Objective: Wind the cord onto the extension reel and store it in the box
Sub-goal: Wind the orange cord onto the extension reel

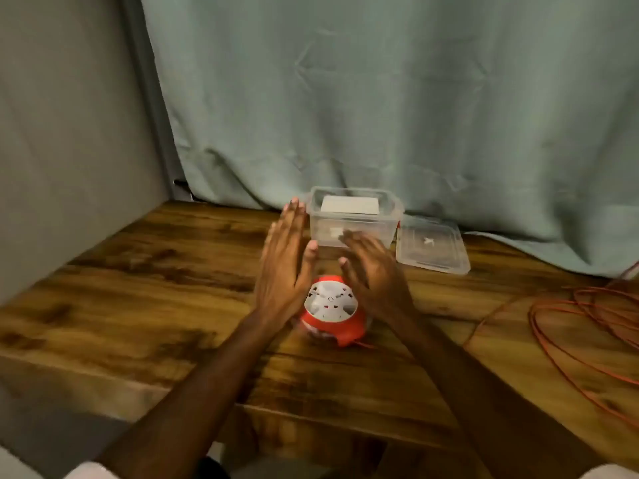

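While both hands hover flat-fingered, holding nothing: left hand (287,261) at 10 o'clock of reel (332,311), right hand (371,267) at 2 o'clock. Reel stands on table (138,288), mid-frame. Cord (584,326) unwound, loose loops at reel's 3 o'clock, well apart. Box (356,219) open at 12 o'clock, lid (434,247) just beside it. Risks, judged: loops snagging or tangling during winding; cord sliding off right table edge; light reel tipping under pull. Free room at 9 o'clock; curtain (380,98) close behind box.

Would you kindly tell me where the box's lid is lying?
The lid lies flat on the wooden table, just right of the clear box, near the curtain.
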A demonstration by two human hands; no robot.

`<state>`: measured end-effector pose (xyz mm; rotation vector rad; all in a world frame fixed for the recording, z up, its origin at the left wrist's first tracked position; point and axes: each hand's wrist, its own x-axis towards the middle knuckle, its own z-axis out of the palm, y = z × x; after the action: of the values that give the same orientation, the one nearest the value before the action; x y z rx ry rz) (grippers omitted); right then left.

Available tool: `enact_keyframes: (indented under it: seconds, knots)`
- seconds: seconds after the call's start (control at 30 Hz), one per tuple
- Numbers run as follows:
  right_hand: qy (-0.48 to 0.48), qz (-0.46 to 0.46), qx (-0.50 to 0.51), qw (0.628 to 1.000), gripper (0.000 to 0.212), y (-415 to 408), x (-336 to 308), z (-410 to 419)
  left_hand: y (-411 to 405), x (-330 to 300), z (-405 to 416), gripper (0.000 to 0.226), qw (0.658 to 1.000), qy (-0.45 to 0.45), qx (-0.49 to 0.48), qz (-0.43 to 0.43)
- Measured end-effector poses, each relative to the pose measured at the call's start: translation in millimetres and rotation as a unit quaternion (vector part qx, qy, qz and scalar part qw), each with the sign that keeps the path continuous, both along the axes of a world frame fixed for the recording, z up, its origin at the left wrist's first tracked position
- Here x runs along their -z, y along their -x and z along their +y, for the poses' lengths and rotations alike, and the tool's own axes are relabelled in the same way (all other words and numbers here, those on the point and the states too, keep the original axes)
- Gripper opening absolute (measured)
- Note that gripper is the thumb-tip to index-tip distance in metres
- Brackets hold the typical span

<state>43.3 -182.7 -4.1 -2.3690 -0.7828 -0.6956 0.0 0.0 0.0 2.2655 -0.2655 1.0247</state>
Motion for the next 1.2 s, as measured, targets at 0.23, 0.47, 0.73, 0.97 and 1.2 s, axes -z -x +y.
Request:
enact_keyframes:
  seconds: [0.23,0.47,0.73,0.97,1.2]
  knots:
    - [0.095,0.202,-0.088,0.971,0.048,-19,20,-9,-8,55,24,0.054,0.965,0.037,-0.079,0.246]
    - [0.165,0.208,-0.072,0.961,0.056,-27,3,7,-25,51,15,0.034,0.951,0.035,-0.129,0.279]
    - [0.151,0.183,0.062,0.97,0.056,-28,10,21,-38,60,9,0.049,0.946,0.056,-0.124,0.295]
    - [0.103,0.162,0.178,0.965,0.052,-32,21,23,-40,64,7,0.043,0.948,0.038,-0.133,0.287]
    - [0.054,0.138,0.215,0.965,0.04,-25,24,24,-40,58,2,0.054,0.936,0.145,-0.06,0.316]
